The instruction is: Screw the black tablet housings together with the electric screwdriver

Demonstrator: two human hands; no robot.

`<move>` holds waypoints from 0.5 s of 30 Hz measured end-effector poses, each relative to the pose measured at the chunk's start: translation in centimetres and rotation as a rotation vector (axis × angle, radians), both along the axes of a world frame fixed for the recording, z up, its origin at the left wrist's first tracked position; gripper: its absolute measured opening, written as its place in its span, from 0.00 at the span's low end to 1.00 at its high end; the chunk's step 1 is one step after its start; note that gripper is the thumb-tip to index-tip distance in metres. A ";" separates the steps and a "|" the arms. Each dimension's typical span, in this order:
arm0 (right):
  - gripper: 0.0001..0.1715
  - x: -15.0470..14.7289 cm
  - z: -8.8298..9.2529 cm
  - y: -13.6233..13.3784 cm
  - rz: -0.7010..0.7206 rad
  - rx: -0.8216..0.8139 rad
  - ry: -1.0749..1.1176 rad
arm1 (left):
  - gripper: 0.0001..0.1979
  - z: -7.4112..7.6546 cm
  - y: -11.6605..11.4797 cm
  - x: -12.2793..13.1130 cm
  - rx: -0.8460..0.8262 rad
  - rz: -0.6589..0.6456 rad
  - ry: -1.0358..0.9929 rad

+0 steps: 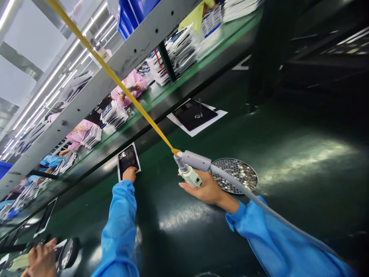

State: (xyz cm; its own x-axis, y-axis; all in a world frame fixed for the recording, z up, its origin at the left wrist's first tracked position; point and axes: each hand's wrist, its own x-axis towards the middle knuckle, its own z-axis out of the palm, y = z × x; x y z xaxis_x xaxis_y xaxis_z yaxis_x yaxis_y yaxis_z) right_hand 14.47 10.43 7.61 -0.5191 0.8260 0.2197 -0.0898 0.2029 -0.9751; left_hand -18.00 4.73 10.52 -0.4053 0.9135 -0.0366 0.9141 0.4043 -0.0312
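Note:
My right hand (209, 187) is wrapped round a pale handheld power tool (190, 175), which hangs from a yellow strap (123, 86) and has a grey hose running back over my sleeve. My left hand (129, 174) reaches forward to the near edge of a black panel (127, 159) on a white sheet; its fingers are bent at that edge, and their grip is partly hidden. Small shiny parts lie on the panel's far end. Beside my right wrist is a round perforated dish (236, 175) holding many small metal pieces.
Another black panel (194, 114) on white sheeting lies farther up the dark green surface. A co-worker's hand (43, 259) holds a tool at the lower left, near a round dish (67, 254). Stacked panels (181, 52) line the green ledge beneath a metal beam (127, 55).

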 end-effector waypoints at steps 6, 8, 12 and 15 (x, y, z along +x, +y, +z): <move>0.15 0.0 -0.4 0.1 -0.012 0.067 0.018 | 0.12 0.5 -0.1 3.6 0.211 0.011 -0.026; 0.15 0.0 -0.6 0.2 -0.013 0.073 0.011 | 0.12 0.8 -0.3 5.7 0.300 0.007 -0.034; 0.14 0.2 -1.2 0.3 -0.029 0.044 -0.003 | 0.15 1.2 -3.3 10.9 0.573 -0.230 -0.282; 0.14 0.6 -1.7 0.2 -0.048 0.036 -0.001 | 0.14 1.2 -8.1 14.1 0.578 -0.294 -0.419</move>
State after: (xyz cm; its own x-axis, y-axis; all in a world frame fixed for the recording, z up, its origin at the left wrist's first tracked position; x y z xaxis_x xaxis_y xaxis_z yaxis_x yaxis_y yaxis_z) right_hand 15.11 10.64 5.95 -0.4795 0.8414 0.2491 -0.0785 0.2416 -0.9672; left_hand -3.95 -3.36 11.74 -0.2001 0.9020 0.3826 0.8755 -0.0107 0.4830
